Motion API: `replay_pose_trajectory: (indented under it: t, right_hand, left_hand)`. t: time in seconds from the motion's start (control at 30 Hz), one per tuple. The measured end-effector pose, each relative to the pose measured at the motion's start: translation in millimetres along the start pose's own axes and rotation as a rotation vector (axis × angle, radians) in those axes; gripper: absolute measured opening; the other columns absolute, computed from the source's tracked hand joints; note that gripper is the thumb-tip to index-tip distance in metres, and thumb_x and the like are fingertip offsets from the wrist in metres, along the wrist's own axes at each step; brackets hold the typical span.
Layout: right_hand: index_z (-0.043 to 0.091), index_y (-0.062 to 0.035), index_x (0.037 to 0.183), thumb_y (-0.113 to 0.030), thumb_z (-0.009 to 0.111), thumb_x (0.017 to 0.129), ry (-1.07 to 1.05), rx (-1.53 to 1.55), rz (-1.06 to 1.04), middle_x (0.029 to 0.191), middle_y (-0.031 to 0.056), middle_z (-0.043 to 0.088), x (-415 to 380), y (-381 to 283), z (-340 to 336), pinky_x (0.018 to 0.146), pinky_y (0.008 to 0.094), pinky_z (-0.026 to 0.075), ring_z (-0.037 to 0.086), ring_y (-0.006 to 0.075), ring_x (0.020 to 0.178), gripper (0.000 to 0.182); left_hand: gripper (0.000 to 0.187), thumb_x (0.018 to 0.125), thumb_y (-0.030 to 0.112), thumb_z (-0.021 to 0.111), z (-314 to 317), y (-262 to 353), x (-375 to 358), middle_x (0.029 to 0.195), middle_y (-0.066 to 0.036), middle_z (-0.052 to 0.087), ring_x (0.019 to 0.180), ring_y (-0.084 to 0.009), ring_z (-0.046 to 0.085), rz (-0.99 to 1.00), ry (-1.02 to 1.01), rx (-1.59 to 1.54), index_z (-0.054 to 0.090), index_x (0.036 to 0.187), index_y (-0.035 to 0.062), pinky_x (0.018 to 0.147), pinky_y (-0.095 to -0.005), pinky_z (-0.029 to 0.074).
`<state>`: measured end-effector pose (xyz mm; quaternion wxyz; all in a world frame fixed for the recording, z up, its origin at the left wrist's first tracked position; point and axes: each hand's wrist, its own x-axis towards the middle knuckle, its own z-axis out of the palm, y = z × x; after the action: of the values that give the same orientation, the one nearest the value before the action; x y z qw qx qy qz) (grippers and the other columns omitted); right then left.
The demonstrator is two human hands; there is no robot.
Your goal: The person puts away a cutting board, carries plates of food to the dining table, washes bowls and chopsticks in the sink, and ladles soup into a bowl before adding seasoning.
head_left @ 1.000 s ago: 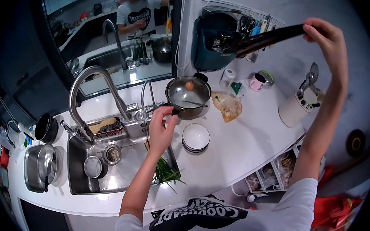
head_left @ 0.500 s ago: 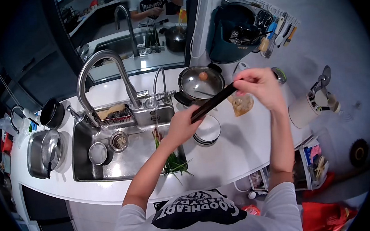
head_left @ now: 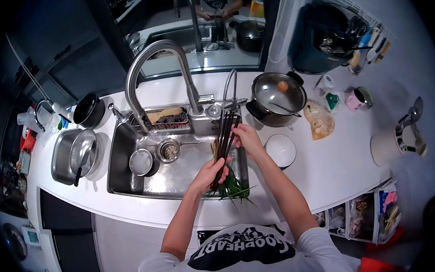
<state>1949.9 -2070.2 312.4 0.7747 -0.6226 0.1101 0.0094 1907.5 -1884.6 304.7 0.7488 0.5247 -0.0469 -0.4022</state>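
Over the right side of the sink, a bundle of dark chopsticks (head_left: 222,146) is held upright at a slant, its upper ends fanned apart. My left hand (head_left: 211,174) is wrapped round the lower part of the bundle. Higher up, my right hand (head_left: 248,138) has its fingers closed on the chopsticks at the right of the bundle. Green onions (head_left: 235,185) lie below my hands at the sink's right edge, partly hidden by them. The slim tap (head_left: 233,80) rises just behind the chopsticks' tips.
The steel sink (head_left: 126,184) holds a small round strainer (head_left: 141,162). A large faucet (head_left: 136,73) arches over it. To the right are a lidded pot (head_left: 278,95), a white bowl (head_left: 280,150) and a bag of food (head_left: 321,122). A black pan (head_left: 88,111) stands left.
Both hands have brought the chopsticks from above the counter on the right to over the sink. The bundle has turned steeper and its ends are spread. The view has shifted left.
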Motion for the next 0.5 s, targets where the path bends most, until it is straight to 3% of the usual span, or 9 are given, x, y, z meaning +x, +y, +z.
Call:
replay_pose_trajectory:
  t: [0.1, 0.13, 0.27, 0.5]
  right_hand:
    - [0.056, -0.0052, 0.076, -0.021, 0.052, 0.089, -0.014, -0.009, 0.021, 0.068, 0.0014, 0.057, -3.0, 9.4, 11.9, 0.044, 0.0195, 0.035, 0.050, 0.0070, 0.054, 0.021]
    - [0.056, -0.0050, 0.084, -0.019, 0.052, 0.089, -0.021, 0.100, 0.082, 0.070, -0.0004, 0.055, -1.8, 16.7, 14.1, 0.042, 0.0187, 0.033, 0.047, 0.0050, 0.053, 0.015]
    - [0.057, -0.0084, 0.084, -0.026, 0.058, 0.088, -0.036, 0.016, -0.015, 0.066, -0.0046, 0.052, -14.2, 24.1, 31.5, 0.043, 0.0162, 0.030, 0.043, 0.0013, 0.052, 0.018]
    - [0.058, -0.0075, 0.091, -0.020, 0.054, 0.090, -0.106, 0.102, 0.035, 0.069, -0.0048, 0.054, -16.1, 34.1, 32.5, 0.045, 0.0162, 0.030, 0.043, 0.0013, 0.054, 0.013]
  left_hand:
    - [0.035, 0.097, 0.030, 0.040, -13.9, -14.7, -6.2, 0.070, -0.002, 0.053, 0.052, -0.0082, 0.046, -0.006, 0.014, -0.006, 0.050, 0.117, 0.0025, 0.047, -0.0213, 0.038]
    - [0.035, 0.097, 0.030, 0.040, -16.1, -16.3, -9.3, 0.071, -0.002, 0.054, 0.052, -0.0084, 0.047, -0.019, 0.025, 0.019, 0.050, 0.117, 0.0028, 0.047, -0.0211, 0.038]
    - [0.037, 0.097, 0.030, 0.040, -19.6, -24.7, -19.6, 0.073, -0.003, 0.056, 0.053, -0.0086, 0.049, -0.032, 0.038, -0.007, 0.047, 0.123, 0.0032, 0.047, -0.0209, 0.039]
    - [0.041, 0.097, 0.029, 0.042, -20.1, -31.3, -29.4, 0.073, -0.003, 0.056, 0.053, -0.0085, 0.050, -0.030, 0.035, -0.078, 0.043, 0.128, 0.0030, 0.047, -0.0208, 0.040]
